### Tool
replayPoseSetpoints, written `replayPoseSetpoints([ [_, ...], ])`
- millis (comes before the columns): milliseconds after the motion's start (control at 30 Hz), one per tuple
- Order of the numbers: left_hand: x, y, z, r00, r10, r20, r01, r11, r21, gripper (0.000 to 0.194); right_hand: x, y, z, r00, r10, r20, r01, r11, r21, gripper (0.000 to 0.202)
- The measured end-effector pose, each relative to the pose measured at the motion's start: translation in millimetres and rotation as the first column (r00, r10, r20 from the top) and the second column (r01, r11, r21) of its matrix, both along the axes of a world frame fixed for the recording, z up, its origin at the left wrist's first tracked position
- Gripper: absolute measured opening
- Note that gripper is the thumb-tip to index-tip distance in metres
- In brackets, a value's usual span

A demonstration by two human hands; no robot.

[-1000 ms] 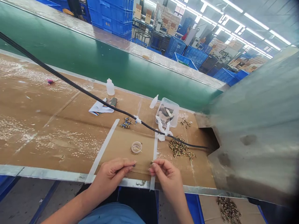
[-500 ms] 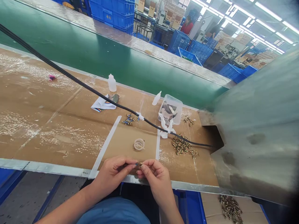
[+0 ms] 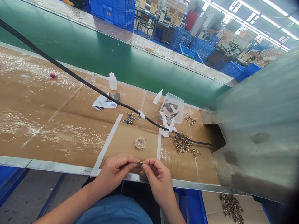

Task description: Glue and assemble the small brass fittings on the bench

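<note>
Both hands meet at the table's front edge, fingertips nearly touching. My left hand [image 3: 118,168] is closed in a pinch, and so is my right hand [image 3: 157,174]. Between them is a small blue and brass-coloured part [image 3: 140,163], too small and covered to make out fully. Just beyond the fingers stands a small round clear pot [image 3: 139,143] with a thin pale stick in it. A little pile of blue and brass-coloured parts [image 3: 129,118] lies farther back. To the right is a larger heap of brass-coloured and dark parts [image 3: 182,143].
A black cable [image 3: 93,88] hangs across the table. Behind are a white bottle [image 3: 112,82], a smaller nozzle bottle [image 3: 158,97], a folded cloth [image 3: 104,102] and a clear plastic box [image 3: 178,109]. A metal housing [image 3: 257,130] blocks the right; a green belt [image 3: 112,56] runs behind.
The fingertips of both hands have come closer together around the small part, closing the gap between its blue and brass-coloured ends. The camera view has shifted slightly.
</note>
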State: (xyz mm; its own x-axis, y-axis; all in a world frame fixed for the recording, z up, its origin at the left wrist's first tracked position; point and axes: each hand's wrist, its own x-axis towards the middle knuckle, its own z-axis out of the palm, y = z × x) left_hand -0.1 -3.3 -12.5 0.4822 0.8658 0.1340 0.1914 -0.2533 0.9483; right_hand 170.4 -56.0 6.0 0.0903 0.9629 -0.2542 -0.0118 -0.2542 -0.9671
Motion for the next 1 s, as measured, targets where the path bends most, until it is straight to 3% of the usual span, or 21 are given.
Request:
replayPoseSetpoints([
  [300, -2, 0, -0.4, 1.000, -0.014, -0.014, 0.013, 0.998, -0.054, 0.016, -2, -2, 0.4, 0.999, 0.003, 0.046, -0.005, 0.999, 0.031, 0.018],
  [467, -2, 0, -0.7, 0.998, -0.051, -0.032, 0.047, 0.995, -0.090, 0.016, -7, -6, 2.0, 0.984, -0.051, 0.170, 0.041, 0.997, 0.062, 0.018],
  [600, -3, 1, 0.9, 0.998, -0.053, -0.024, 0.051, 0.995, -0.087, 0.016, -9, -6, 0.2, 0.989, -0.072, 0.132, 0.067, 0.997, 0.046, 0.019],
  [867, -3, -4, -5.1, 0.995, -0.060, -0.074, 0.071, 0.984, 0.162, 0.019, -4, -9, -2.2, 0.959, -0.048, 0.279, 0.033, 0.998, 0.058, 0.019],
  [1000, -2, -9, -11.7, 0.993, -0.061, -0.105, 0.087, 0.961, 0.261, 0.022, -2, -9, -3.6, 0.975, -0.035, 0.220, 0.034, 0.999, 0.008, 0.022],
])
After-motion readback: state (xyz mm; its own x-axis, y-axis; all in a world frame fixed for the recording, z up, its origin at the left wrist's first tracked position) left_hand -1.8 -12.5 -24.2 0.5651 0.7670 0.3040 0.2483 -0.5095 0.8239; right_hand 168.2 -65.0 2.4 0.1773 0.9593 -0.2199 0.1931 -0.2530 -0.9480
